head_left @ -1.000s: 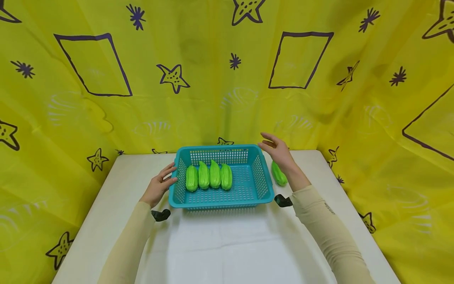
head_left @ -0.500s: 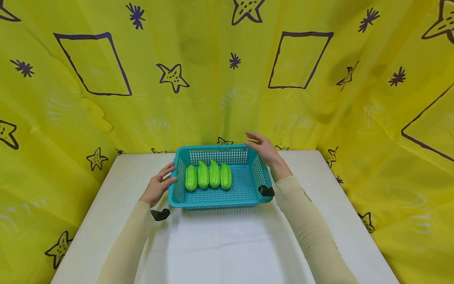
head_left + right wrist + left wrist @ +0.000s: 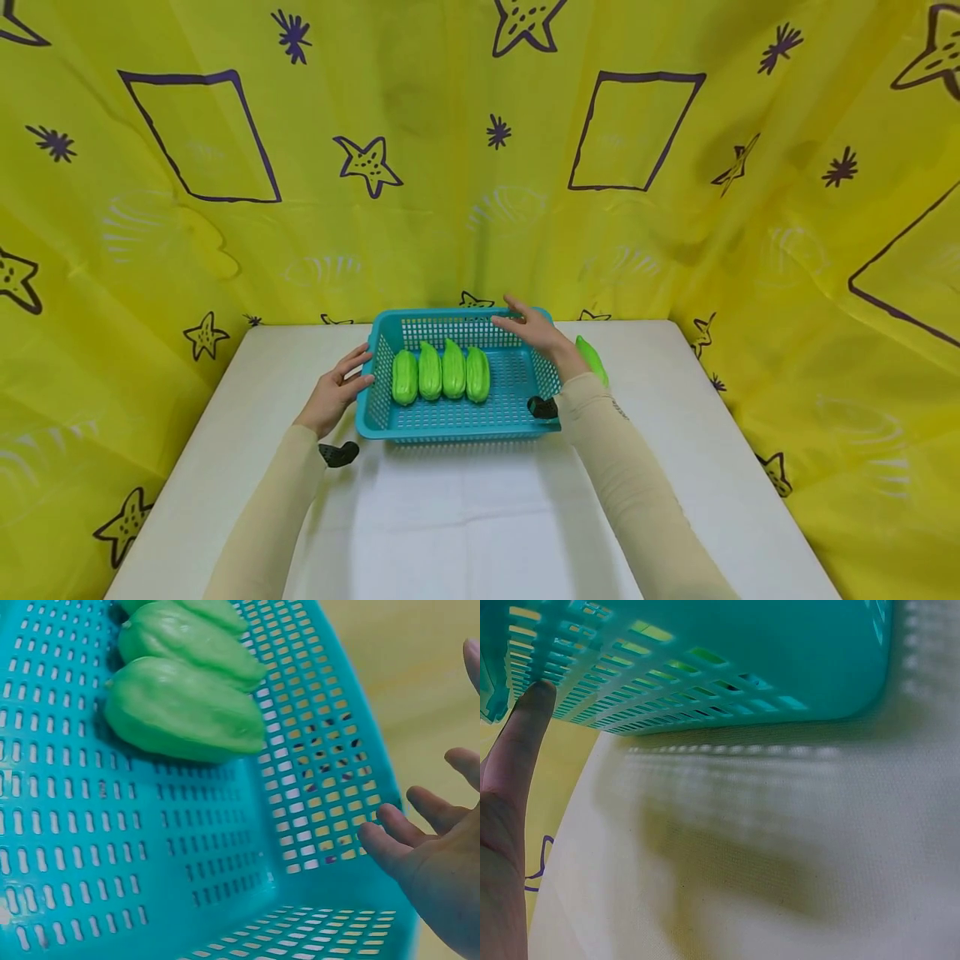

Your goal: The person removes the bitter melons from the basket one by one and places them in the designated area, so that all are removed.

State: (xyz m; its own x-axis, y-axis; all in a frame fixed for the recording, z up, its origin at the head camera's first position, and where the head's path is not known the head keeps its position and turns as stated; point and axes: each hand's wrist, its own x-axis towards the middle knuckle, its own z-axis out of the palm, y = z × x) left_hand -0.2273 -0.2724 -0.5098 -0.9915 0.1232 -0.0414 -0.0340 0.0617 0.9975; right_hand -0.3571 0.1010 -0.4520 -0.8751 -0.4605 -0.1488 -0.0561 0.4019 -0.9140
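Note:
A teal plastic basket (image 3: 457, 434) with perforated walls stands on the white table. Several light-green, ridged gourd-like vegetables (image 3: 453, 372) lie side by side in its left half. My left hand (image 3: 332, 402) rests its fingers against the basket's left end; in the left wrist view a straight finger (image 3: 526, 731) touches the slotted wall. Over the basket's right end is my right hand (image 3: 536, 332), fingers spread and holding nothing; in the right wrist view its fingertips lie close to the rim. One more green gourd (image 3: 592, 358) lies outside, right of the basket, partly hidden behind my right forearm.
A yellow curtain (image 3: 450, 233) with star drawings rises behind and beside the table (image 3: 465, 533). Dark wrist-worn devices (image 3: 339, 454) sit under both wrists; the right one overlaps the basket in the head view.
My right hand has moved left, from above the outside gourd to over the basket's right end, and slightly lower. My left hand, the basket and the gourds have stayed put.

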